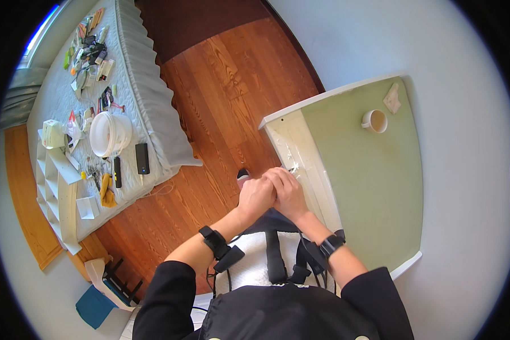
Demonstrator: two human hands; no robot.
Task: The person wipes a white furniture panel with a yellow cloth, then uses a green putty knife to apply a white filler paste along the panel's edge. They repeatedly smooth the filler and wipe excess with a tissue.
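Observation:
My left hand (257,196) and my right hand (288,193) come together in front of my body, fingers curled and overlapping. Their palms face away from me, and whatever lies between the fingers is hidden. A small dark tip shows just past my right fingertips, too small to name. Beside them is the cream front strip of a white-edged desk (329,204). White flakes or shavings (294,165) are scattered on that strip, close to my right fingers. Both wrists wear black straps with small devices and cables.
On the desk's green top (374,182) stand a white mug (375,121) holding a brownish liquid and a crumpled tissue (392,99). Leftward, a bed (153,127) carries a white plastic bucket (106,135), a black box-shaped device (142,159), a white compartment shelf (51,187) and loose tools.

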